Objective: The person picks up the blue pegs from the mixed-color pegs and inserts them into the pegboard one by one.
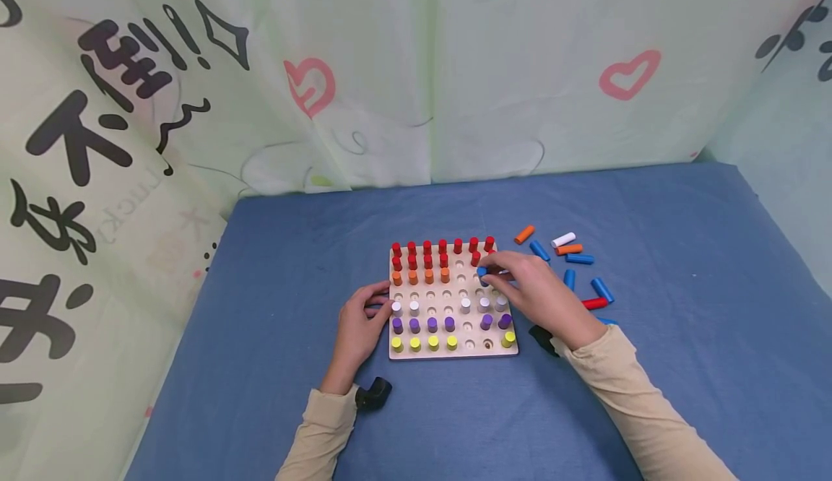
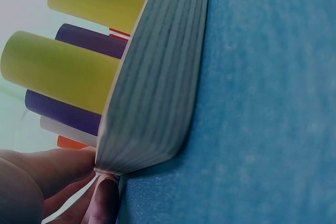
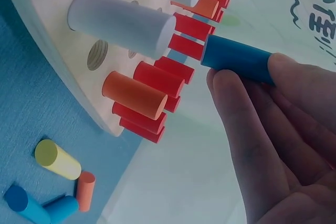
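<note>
the right hand (image 1: 544,295) pinches a blue peg (image 3: 236,59) above the pegboard (image 1: 455,357), its lower end outside any hole. that peg's long axis runs roughly parallel to the standing white peg (image 3: 121,23), so about upright. on the head view's clock, the bare row of holes (image 1: 446,294) lies near, toward 6 o'clock of the blue peg, running off toward 9. the left hand (image 1: 360,322), farther from it, touches the board's 9 o'clock edge with relaxed fingers. loose pegs (image 1: 601,289) lie at 2 to 3 o'clock of the board.
</note>
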Demonstrator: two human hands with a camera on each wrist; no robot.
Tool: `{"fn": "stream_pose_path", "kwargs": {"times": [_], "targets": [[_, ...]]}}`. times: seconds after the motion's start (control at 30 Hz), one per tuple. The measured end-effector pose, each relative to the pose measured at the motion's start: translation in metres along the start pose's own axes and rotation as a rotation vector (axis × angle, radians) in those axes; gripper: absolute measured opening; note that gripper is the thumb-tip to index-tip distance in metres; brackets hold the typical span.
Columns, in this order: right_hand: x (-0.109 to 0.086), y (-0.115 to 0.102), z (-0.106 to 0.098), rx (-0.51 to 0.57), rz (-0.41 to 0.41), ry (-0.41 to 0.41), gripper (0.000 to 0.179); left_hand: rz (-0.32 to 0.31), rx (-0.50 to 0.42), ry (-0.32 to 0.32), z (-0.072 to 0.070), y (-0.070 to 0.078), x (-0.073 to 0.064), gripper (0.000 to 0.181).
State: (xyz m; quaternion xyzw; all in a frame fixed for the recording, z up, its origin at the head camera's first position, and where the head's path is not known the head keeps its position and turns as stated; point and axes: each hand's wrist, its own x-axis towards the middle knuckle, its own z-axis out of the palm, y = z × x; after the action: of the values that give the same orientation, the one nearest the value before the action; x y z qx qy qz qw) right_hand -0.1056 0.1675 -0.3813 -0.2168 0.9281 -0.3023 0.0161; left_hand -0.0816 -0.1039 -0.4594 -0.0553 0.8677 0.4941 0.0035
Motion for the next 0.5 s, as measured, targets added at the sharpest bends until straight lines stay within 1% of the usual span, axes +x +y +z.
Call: {"fn": "stream_pose_path", "kwargs": {"times": [0.2,0.5], "targets": [[0.0043,0.0001,0.0017,0.024,-0.005,-0.030,0.021,0.000,-0.003,0.000,0.0000,-0.0008,0.0005,0.035],[0.0073,-0.0014,0.0061,0.071,-0.017,-0.066,0.024,0.003,-0.006,-0.001,-0.0004,-0.0010,0.0007,0.034]]}}
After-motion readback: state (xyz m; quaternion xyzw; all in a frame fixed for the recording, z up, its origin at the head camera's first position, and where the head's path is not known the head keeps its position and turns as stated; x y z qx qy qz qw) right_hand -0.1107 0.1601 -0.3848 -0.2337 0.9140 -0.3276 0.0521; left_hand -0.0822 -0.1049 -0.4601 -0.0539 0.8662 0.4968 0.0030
